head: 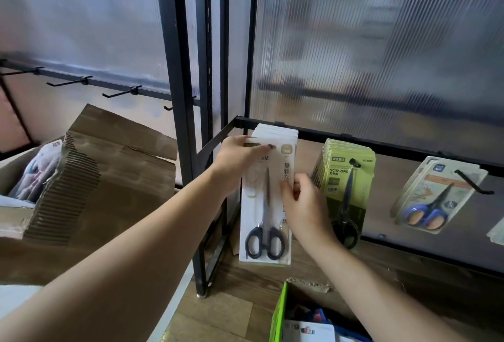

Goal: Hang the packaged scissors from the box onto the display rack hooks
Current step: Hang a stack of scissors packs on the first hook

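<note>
A white card pack of black-handled scissors (263, 205) hangs at the front of a stack of like packs on the rack's left hook. My left hand (237, 158) holds the pack's top left edge, its fingers lying across the top by the hook hole. My right hand (302, 205) pinches the pack's right edge at mid height. The hook's tip is hidden behind my left fingers. A green box (278, 314) with more packs sits on the floor below.
Green packs of black scissors (346, 178) hang on the middle hook, blue-handled scissors packs (436, 197) on the right hook. The black rack rail (381, 142) runs above them. Several bare hooks (120, 93) line the left rack. Open cardboard boxes (109, 178) stand at left.
</note>
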`<state>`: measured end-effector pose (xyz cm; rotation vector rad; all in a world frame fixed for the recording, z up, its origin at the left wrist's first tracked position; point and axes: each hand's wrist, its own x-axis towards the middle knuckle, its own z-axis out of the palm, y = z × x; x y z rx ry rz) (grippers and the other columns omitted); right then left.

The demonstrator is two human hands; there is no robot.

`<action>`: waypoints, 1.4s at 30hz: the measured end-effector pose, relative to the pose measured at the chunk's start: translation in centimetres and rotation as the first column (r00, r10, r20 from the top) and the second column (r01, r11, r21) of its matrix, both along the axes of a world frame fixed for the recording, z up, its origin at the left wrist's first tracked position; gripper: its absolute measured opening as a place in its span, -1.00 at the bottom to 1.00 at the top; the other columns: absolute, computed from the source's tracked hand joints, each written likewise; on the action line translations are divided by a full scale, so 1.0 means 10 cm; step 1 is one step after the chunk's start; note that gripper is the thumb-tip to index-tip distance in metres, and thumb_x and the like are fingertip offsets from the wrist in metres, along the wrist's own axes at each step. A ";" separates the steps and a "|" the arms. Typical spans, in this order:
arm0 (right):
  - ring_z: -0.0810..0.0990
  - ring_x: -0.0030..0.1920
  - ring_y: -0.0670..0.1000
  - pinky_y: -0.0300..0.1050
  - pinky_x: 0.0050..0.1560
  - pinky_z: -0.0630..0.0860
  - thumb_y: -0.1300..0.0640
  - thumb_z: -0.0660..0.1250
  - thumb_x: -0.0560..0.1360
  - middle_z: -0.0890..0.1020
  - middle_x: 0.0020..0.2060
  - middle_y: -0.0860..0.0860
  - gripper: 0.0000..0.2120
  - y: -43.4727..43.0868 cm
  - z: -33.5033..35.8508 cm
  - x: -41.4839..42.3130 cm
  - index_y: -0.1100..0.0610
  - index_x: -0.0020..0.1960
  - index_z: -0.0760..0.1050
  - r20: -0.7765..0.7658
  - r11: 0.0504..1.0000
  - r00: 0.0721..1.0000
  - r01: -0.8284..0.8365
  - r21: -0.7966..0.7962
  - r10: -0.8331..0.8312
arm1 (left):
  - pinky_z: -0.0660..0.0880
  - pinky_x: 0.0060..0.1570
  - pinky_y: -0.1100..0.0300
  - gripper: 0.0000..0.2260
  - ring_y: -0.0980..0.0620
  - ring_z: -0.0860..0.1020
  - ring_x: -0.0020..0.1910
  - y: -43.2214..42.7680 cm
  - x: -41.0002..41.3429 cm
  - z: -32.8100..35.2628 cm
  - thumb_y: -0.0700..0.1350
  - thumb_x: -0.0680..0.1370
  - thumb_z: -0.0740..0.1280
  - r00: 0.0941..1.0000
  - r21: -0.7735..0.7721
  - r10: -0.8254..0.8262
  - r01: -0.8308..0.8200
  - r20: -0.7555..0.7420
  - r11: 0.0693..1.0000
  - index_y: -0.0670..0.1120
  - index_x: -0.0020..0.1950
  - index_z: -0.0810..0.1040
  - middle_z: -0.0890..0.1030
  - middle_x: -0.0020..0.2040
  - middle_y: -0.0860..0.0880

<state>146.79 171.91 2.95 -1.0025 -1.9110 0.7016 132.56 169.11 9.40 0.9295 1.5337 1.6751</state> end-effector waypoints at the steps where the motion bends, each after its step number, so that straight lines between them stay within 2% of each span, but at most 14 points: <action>1: 0.52 -0.33 0.15 -0.06 -0.40 0.34 0.12 0.26 0.60 0.56 -0.33 0.11 -0.83 0.00 -0.01 -0.01 0.20 -0.10 0.48 0.000 1.000 1.000 -0.001 -0.006 0.001 | 0.60 0.02 0.00 -0.91 -0.11 0.66 -0.10 0.01 -0.01 -0.02 -0.33 0.45 0.43 1.000 -0.003 0.003 -0.003 -0.015 1.000 -0.21 -0.07 0.64 0.68 -0.05 -0.21; 3: 0.51 -0.34 0.12 -0.09 -0.40 0.32 0.10 0.25 0.61 0.56 -0.31 0.10 -0.83 0.01 -0.01 -0.01 0.19 -0.08 0.47 0.010 1.000 1.000 -0.006 -0.015 0.006 | 0.61 -0.04 0.05 -0.88 -0.08 0.66 -0.14 0.02 -0.02 -0.02 -0.34 0.44 0.43 1.000 -0.007 0.011 -0.012 -0.024 1.000 -0.24 -0.03 0.64 0.69 -0.05 -0.20; 5: 0.50 -0.35 0.01 -0.18 -0.42 0.29 0.09 0.24 0.62 0.57 -0.29 0.04 -0.85 0.02 0.00 -0.02 0.17 -0.05 0.47 0.024 1.000 1.000 -0.014 -0.019 0.015 | 0.60 -0.14 0.13 -0.90 -0.04 0.65 -0.19 0.04 0.01 -0.01 -0.33 0.45 0.43 1.000 -0.010 0.023 -0.023 -0.020 1.000 -0.22 -0.05 0.63 0.68 -0.11 -0.17; 8: 0.48 -0.34 -0.11 -0.27 -0.41 0.27 0.10 0.25 0.61 0.57 -0.26 -0.04 -0.89 0.04 0.01 -0.01 0.14 0.00 0.49 0.019 1.000 1.000 -0.008 -0.019 0.008 | 0.58 -0.12 0.10 -0.92 -0.04 0.64 -0.20 0.06 0.03 -0.05 -0.31 0.44 0.42 0.999 -0.004 0.052 -0.052 -0.006 0.999 -0.17 -0.11 0.63 0.68 -0.14 -0.14; 11: 0.44 -0.38 -0.13 -0.31 -0.43 0.25 0.11 0.26 0.61 0.53 -0.31 -0.08 -0.87 0.06 0.00 -0.01 0.17 0.00 0.49 0.014 0.999 1.000 -0.002 -0.040 0.002 | 0.59 -0.05 0.05 -0.89 -0.07 0.66 -0.17 0.06 0.01 -0.11 -0.29 0.44 0.45 0.998 0.011 0.057 -0.057 0.006 0.998 -0.24 -0.05 0.65 0.69 -0.09 -0.19; 15: 0.43 -0.39 -0.16 -0.36 -0.46 0.25 0.10 0.25 0.62 0.52 -0.32 -0.11 -0.86 0.07 0.01 -0.03 0.17 -0.01 0.50 0.011 0.998 1.000 -0.011 -0.067 0.012 | 0.59 -0.20 0.21 -0.86 0.02 0.66 -0.22 0.04 0.01 -0.15 -0.27 0.46 0.47 0.998 0.051 0.056 -0.057 0.026 0.997 -0.26 0.00 0.64 0.69 -0.17 -0.10; 18: 0.44 -0.38 -0.16 -0.32 -0.41 0.25 0.09 0.24 0.62 0.53 -0.31 -0.11 -0.85 0.07 0.00 -0.03 0.16 0.01 0.51 -0.003 0.997 1.000 -0.013 -0.079 0.013 | 0.57 -0.23 0.24 -0.85 0.04 0.67 -0.23 0.05 0.03 -0.16 -0.24 0.47 0.48 0.998 0.068 0.063 -0.065 0.030 0.996 -0.25 0.01 0.64 0.70 -0.18 -0.07; 25: 0.49 -0.35 -0.15 -0.39 -0.42 0.30 0.12 0.23 0.62 0.58 -0.26 -0.05 -0.88 -0.01 0.01 -0.01 0.15 0.03 0.50 -0.064 1.000 0.998 -0.013 0.007 0.014 | 0.60 -0.19 0.22 -0.86 0.04 0.67 -0.21 0.01 0.08 -0.07 -0.17 0.48 0.46 0.996 0.095 0.081 -0.077 -0.037 0.993 -0.22 -0.03 0.64 0.70 -0.18 -0.07; 30: 0.49 -0.34 -0.14 -0.38 -0.42 0.31 0.11 0.23 0.62 0.59 -0.24 -0.03 -0.88 0.00 0.01 -0.02 0.14 0.04 0.50 -0.042 1.000 0.999 -0.007 0.016 0.007 | 0.42 -0.47 0.37 -0.86 0.17 0.54 -0.44 0.05 0.12 -0.03 -0.10 0.49 0.43 0.988 0.032 0.145 -0.144 -0.043 0.989 -0.16 -0.15 0.58 0.58 -0.35 0.04; 33: 0.49 -0.33 -0.09 -0.34 -0.40 0.28 0.10 0.23 0.62 0.57 -0.26 -0.02 -0.88 0.00 0.00 -0.01 0.14 0.01 0.49 -0.015 1.000 1.000 -0.014 0.021 0.014 | 0.49 -0.36 0.26 -0.73 0.10 0.58 -0.36 0.05 0.10 -0.04 -0.01 0.46 0.48 0.988 -0.005 0.151 -0.152 -0.026 0.988 -0.22 -0.06 0.62 0.62 -0.26 -0.03; 36: 0.50 -0.31 -0.10 -0.37 -0.42 0.29 0.11 0.23 0.62 0.57 -0.25 -0.02 -0.88 -0.01 0.00 0.01 0.14 0.01 0.49 -0.023 1.000 1.000 -0.018 0.006 0.018 | 0.58 -0.19 0.04 -0.66 -0.03 0.63 -0.26 0.04 0.10 -0.05 0.00 0.42 0.51 0.993 -0.015 0.116 -0.116 -0.014 0.993 -0.26 -0.01 0.62 0.67 -0.18 -0.14; 42: 0.50 -0.30 -0.14 -0.39 -0.41 0.30 0.12 0.26 0.61 0.57 -0.24 -0.06 -0.90 -0.01 0.00 0.00 0.14 0.02 0.49 -0.058 0.999 0.998 -0.023 -0.039 0.021 | 0.51 -0.23 0.10 -0.91 -0.07 0.61 -0.25 0.02 0.11 -0.02 -0.15 0.46 0.47 0.996 -0.004 0.080 -0.080 0.046 0.997 -0.14 -0.15 0.61 0.64 -0.21 -0.10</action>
